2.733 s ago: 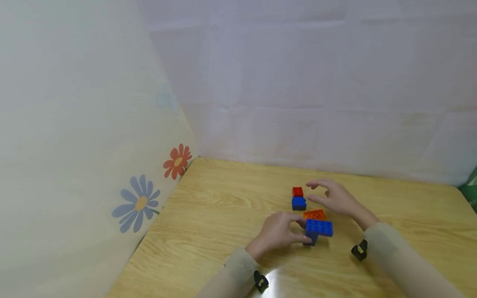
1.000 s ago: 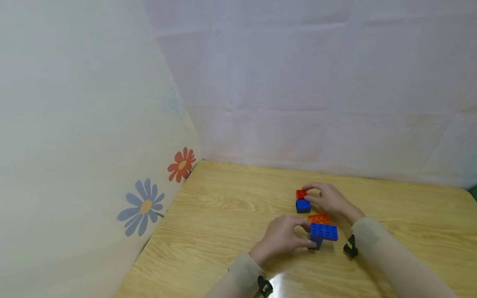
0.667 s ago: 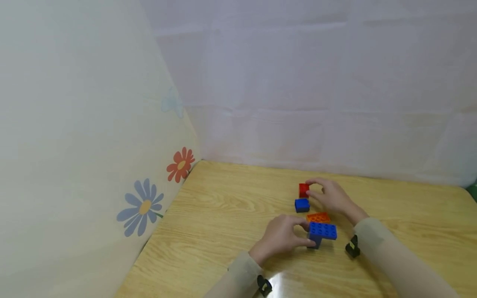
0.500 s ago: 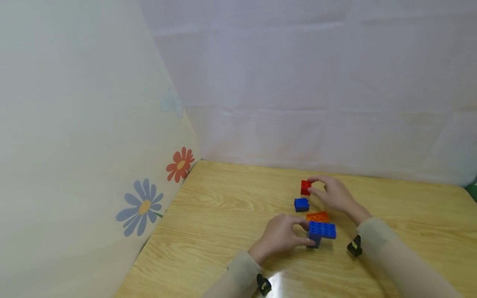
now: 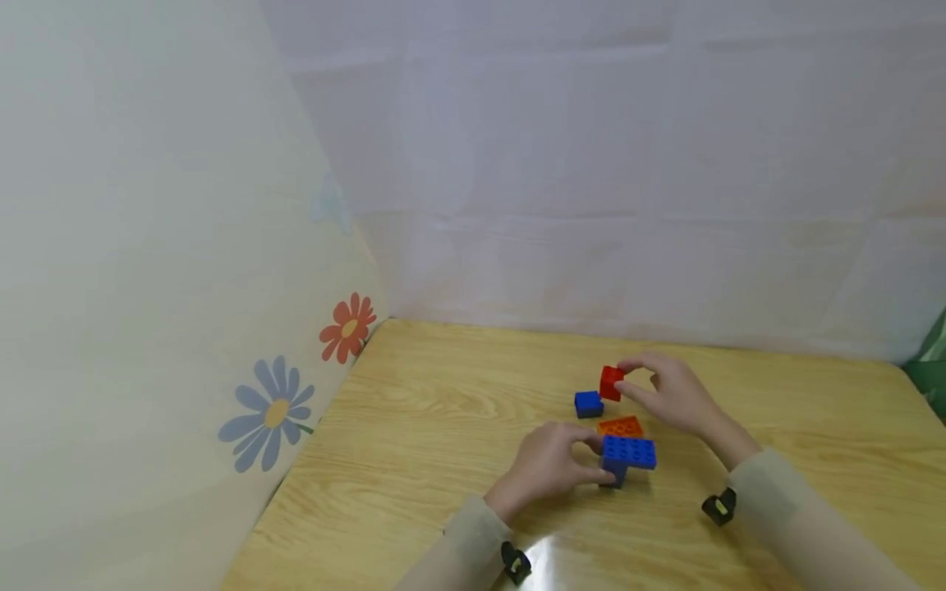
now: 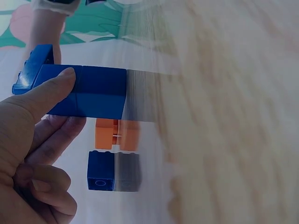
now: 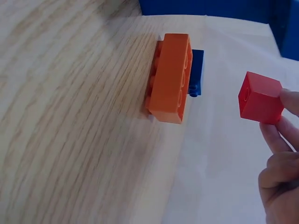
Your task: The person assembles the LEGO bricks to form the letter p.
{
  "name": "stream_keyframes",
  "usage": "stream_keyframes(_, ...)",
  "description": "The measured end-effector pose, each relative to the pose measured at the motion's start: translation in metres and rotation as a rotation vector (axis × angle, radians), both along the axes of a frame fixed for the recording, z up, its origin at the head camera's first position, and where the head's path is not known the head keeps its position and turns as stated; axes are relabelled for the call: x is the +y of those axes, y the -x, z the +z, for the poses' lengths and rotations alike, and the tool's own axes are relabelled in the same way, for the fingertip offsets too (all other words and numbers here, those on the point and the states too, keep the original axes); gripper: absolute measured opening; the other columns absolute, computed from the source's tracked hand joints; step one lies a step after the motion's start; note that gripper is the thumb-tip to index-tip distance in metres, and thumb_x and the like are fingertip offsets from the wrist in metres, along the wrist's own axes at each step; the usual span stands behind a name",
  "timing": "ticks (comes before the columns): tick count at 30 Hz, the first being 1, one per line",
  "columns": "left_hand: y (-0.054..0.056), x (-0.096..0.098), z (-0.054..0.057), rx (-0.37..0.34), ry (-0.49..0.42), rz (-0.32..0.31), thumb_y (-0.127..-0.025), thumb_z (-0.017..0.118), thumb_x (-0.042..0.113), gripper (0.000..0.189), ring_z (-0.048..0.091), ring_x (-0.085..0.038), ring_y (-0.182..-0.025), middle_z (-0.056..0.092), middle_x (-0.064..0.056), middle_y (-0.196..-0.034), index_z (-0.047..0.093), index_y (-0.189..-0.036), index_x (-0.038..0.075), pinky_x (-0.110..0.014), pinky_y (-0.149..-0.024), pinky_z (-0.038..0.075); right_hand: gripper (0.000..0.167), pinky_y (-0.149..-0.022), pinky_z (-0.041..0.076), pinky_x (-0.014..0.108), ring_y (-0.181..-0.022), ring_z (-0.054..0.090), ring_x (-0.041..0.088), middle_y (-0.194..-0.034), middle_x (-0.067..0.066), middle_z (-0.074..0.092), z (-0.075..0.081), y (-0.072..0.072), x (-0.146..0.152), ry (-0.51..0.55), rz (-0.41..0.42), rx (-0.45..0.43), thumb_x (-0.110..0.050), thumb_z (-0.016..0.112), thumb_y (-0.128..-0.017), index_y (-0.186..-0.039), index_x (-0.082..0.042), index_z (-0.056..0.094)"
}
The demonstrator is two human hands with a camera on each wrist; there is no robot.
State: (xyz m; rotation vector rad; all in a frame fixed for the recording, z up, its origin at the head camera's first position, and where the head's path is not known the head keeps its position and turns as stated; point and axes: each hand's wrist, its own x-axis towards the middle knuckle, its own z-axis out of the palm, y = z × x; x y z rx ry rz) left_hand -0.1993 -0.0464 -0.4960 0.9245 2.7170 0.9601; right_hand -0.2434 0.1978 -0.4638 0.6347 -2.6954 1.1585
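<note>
My left hand (image 5: 550, 461) pinches the stacked lower part of a blue brick assembly (image 5: 628, 452), whose long studded top brick juts to the right. In the left wrist view the thumb presses the side of that blue stack (image 6: 100, 91). Between thumb and fingers, my right hand (image 5: 676, 394) grips a small red brick (image 5: 611, 383), held up off the table. The right wrist view shows the red brick (image 7: 261, 97) at the fingertips. An orange brick (image 5: 621, 427) lies on its side just behind the assembly. A small blue brick (image 5: 588, 404) sits farther back, left of the red one.
The bricks stand on a wood-grain table (image 5: 414, 394). A pale cloth wall (image 5: 517, 246) rises behind it, and another with printed flowers (image 5: 277, 412) borders the left side. Something green (image 5: 929, 369) shows at the right edge.
The right hand reached the red brick behind the small blue one, took hold of it and lifted it away to the right. The left hand keeps its grip on the blue assembly.
</note>
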Motion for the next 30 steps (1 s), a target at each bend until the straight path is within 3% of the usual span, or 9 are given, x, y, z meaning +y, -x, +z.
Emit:
stream_keyframes(8,0.0,0.001,0.0,-0.002,0.007,0.008,-0.082,0.087,0.048,0.03,0.064,0.003,-0.094,0.071,0.025,-0.099,0.08,-0.103,0.028,-0.024,-0.081,0.05,0.032,-0.085,0.057,0.054,-0.112,0.066,0.034,-0.125,0.01,0.071,0.009,-0.021,0.005,-0.001,0.018,0.063,-0.027,0.076,-0.098,-0.123,-0.009,0.072)
stream_keyframes(11,0.001,0.001,0.0,0.005,0.009,0.01,-0.082,0.088,0.048,0.03,0.064,0.003,-0.093,0.071,0.025,-0.098,0.08,-0.103,0.028,-0.024,-0.08,0.049,0.03,-0.076,0.057,0.04,-0.098,0.065,0.024,-0.122,0.006,0.072,0.014,-0.03,0.006,0.001,0.036,0.087,-0.026,0.078,-0.096,-0.121,-0.011,0.073)
stream_keyframes(14,0.001,0.001,0.0,0.013,0.013,0.009,-0.082,0.088,0.048,0.031,0.064,0.004,-0.092,0.071,0.025,-0.098,0.08,-0.103,0.028,-0.023,-0.078,0.049,0.028,-0.061,0.047,0.027,-0.073,0.053,0.011,-0.117,0.002,0.073,0.017,-0.038,0.005,0.007,0.052,0.109,-0.025,0.079,-0.095,-0.119,-0.013,0.074)
stream_keyframes(17,0.001,0.002,0.0,0.012,0.013,0.005,-0.082,0.087,0.049,0.031,0.064,0.003,-0.091,0.071,0.024,-0.098,0.08,-0.104,0.027,-0.022,-0.078,0.049,0.025,-0.051,0.036,0.025,-0.058,0.034,0.007,-0.11,-0.003,0.072,0.019,-0.045,0.004,0.031,0.076,0.129,-0.022,0.081,-0.094,-0.117,-0.015,0.074)
stream_keyframes(30,-0.002,0.002,0.002,0.033,0.003,0.017,-0.081,0.089,0.047,0.032,0.065,0.002,-0.091,0.072,0.021,-0.098,0.08,-0.102,0.025,-0.021,-0.076,0.049,0.028,-0.048,0.033,0.021,-0.054,0.03,-0.001,-0.098,-0.011,0.067,0.01,-0.068,0.005,0.111,0.16,0.159,-0.011,0.082,-0.091,-0.116,-0.02,0.073)
